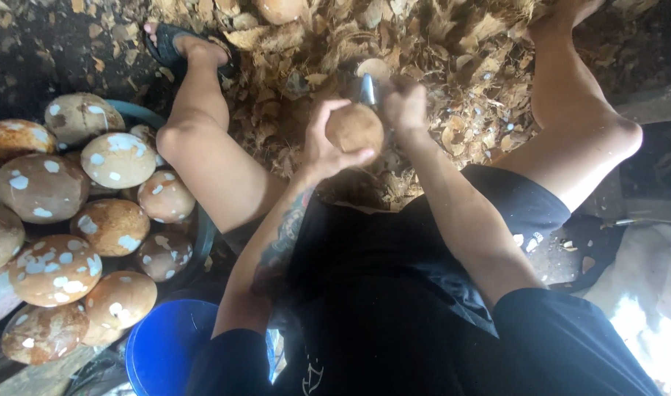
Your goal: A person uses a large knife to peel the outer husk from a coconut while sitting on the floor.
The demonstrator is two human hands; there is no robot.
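Coconut-husking yard: husk litter (452, 44), peeled coconuts (71, 220).

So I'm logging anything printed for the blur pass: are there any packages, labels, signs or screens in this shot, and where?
None: no package, label, sign or screen shows.
Nearest to print: a small white graphic on the black shirt, bottom centre; shape unclear.
Blue round bucket, lower left: plain, no label visible.
The left hand holds a brown coconut, the right hand a metal blade; neither thing is marked.
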